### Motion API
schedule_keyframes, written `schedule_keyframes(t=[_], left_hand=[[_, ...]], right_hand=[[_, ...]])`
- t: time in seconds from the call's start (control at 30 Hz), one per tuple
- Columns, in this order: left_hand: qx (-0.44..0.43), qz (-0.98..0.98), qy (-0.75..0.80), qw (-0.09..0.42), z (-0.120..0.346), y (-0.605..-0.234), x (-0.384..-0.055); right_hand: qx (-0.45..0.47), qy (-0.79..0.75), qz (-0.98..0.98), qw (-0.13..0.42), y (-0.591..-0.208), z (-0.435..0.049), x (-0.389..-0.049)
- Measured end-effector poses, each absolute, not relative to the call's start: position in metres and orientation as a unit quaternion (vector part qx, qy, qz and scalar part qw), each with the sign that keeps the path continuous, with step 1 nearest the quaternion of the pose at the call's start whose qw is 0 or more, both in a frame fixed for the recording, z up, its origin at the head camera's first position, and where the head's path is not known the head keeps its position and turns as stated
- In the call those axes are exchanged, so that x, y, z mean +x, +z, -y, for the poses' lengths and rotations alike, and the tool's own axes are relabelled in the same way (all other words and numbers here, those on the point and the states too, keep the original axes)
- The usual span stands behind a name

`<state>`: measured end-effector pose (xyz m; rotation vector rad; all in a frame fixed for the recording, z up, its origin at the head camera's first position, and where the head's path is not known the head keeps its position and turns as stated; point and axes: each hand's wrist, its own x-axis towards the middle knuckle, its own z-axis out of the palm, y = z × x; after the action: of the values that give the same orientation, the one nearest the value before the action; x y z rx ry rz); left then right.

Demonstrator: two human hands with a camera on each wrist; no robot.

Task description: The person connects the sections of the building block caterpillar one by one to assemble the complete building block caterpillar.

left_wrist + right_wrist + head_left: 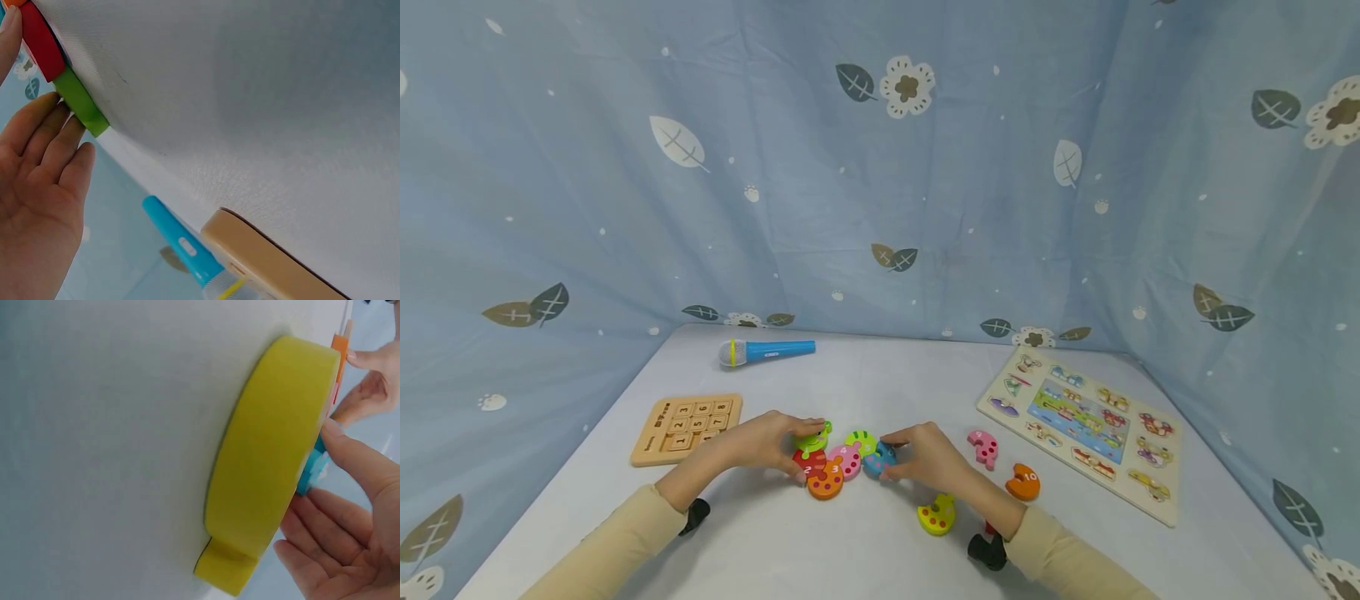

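Observation:
A curved chain of numbered caterpillar puzzle pieces lies on the white table. My left hand (767,440) holds its left end, fingertips at the green head piece (813,440) and thumb by the red piece (809,463). Joined on are an orange piece (825,481), a pink piece (847,460) and a light-green piece (861,442). My right hand (931,458) pinches a blue piece (878,460) at the chain's right end, thumb and fingers on opposite sides. Below that hand lies a yellow piece (937,515), large in the right wrist view.
Loose to the right are a pink piece (983,449) and an orange piece (1023,482); a red one is mostly hidden under the right forearm. A wooden number board (651,446) and blue toy microphone (778,350) lie left. A picture puzzle board (1015,375) lies far right.

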<state>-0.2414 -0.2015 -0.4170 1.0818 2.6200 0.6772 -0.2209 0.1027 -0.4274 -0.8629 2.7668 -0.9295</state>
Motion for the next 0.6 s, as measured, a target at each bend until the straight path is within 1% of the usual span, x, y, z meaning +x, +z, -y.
schedule_keyframes(t=[0.3, 0.6], left_hand=[[0.396, -0.881, 0.238, 0.102, 0.206, -0.420, -0.243], [0.370, -0.883, 0.257, 0.133, 0.214, -0.416, -0.244]], right_hand=[[-0.282, -0.302, -0.909, 0.056, -0.427, -0.102, -0.221], [-0.280, -0.302, -0.910, 0.056, -0.427, -0.102, -0.221]])
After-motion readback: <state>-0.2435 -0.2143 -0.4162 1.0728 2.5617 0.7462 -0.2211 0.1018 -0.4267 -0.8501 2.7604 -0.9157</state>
